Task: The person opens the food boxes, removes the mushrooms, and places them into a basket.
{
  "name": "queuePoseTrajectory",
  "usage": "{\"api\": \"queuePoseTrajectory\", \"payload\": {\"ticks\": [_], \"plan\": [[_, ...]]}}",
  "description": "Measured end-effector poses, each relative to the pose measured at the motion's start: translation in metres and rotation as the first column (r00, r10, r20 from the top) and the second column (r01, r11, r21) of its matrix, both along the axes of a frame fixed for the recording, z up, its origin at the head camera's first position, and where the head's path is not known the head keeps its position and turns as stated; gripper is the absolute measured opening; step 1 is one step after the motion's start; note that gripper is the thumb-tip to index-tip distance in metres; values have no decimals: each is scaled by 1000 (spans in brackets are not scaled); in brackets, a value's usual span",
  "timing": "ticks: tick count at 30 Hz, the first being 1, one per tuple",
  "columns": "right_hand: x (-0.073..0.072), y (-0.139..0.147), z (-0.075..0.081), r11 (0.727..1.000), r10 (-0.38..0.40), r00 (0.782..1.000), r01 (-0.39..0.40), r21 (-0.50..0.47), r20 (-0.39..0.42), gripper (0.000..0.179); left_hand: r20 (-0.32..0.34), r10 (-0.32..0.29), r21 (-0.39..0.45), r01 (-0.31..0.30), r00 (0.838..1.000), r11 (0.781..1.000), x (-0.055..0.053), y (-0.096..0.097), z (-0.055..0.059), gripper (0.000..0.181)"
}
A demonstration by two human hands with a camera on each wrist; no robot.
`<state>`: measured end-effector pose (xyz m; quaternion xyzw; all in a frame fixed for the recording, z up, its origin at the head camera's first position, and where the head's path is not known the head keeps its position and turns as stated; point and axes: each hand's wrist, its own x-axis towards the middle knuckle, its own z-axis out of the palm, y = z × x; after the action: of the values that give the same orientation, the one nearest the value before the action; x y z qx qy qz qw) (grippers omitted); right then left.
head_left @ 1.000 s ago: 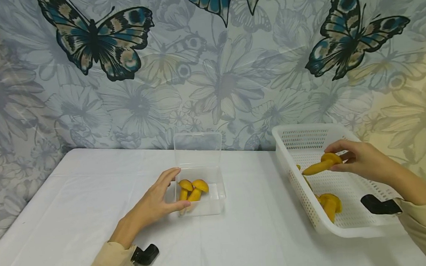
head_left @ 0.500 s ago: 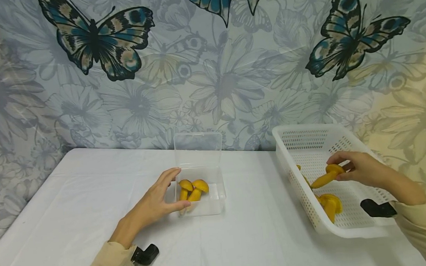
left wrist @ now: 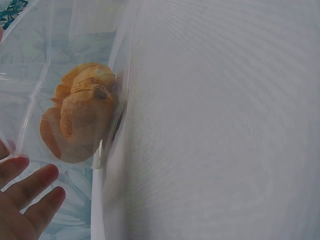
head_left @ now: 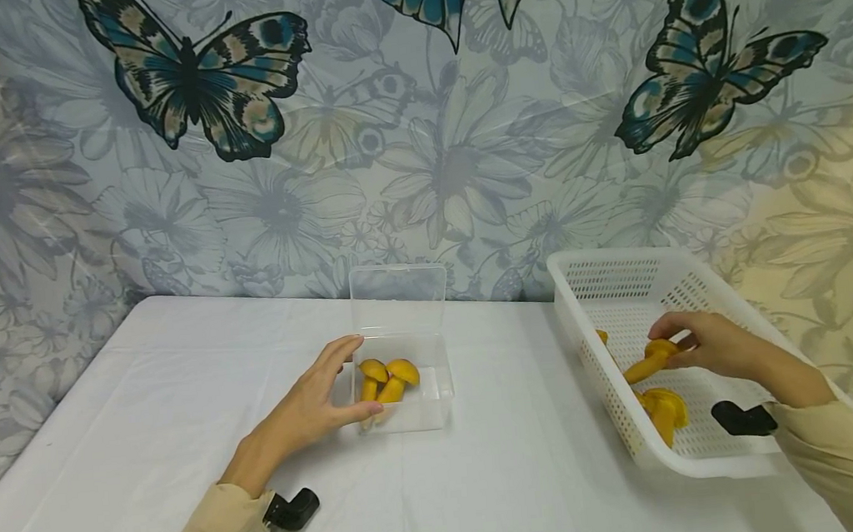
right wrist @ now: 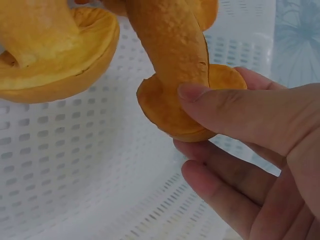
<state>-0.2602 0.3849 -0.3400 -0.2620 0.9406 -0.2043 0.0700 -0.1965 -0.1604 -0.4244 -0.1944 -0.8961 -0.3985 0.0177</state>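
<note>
Pick step: my right hand [head_left: 711, 345] pinches a mushroom [head_left: 648, 361] inside the basket [head_left: 712, 456] at 3 o'clock. Left hand [head_left: 310, 405], fingers relaxed, steadies the clear box [head_left: 399, 301]. Next, I judge: lift and carry toward 9 o'clock.

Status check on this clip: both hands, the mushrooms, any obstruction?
Left hand open against clear box, two mushrooms inside. Right hand pinching mushroom low in white basket. Nothing in the way.
</note>
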Motion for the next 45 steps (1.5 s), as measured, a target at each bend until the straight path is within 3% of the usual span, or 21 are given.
{"api": "queuePoseTrajectory", "payload": {"ticks": [8, 14, 21, 30, 45], "plan": [[0, 4, -3, 999, -27, 999, 27, 35, 27, 35, 7, 1, 1, -1, 1000, 1000, 1, 0, 1, 95], [0, 1, 1, 999, -7, 1000, 7, 48, -16, 33, -6, -2, 0, 2, 1000, 1000, 1, -1, 1, 95], [2, -10, 9, 998, -48, 998, 47, 38, 32, 36, -3, -4, 10, 4, 1000, 1000, 0, -1, 1, 95], [8, -36, 27, 999, -24, 992, 28, 26, -124, 34, 1, -8, 14, 7, 1000, 1000, 0, -1, 0, 94], [26, -104, 51, 997, 50, 982, -39, 63, -183, 34, -5, -13, 9, 13, 1000, 1000, 1, -1, 1, 95]]}}
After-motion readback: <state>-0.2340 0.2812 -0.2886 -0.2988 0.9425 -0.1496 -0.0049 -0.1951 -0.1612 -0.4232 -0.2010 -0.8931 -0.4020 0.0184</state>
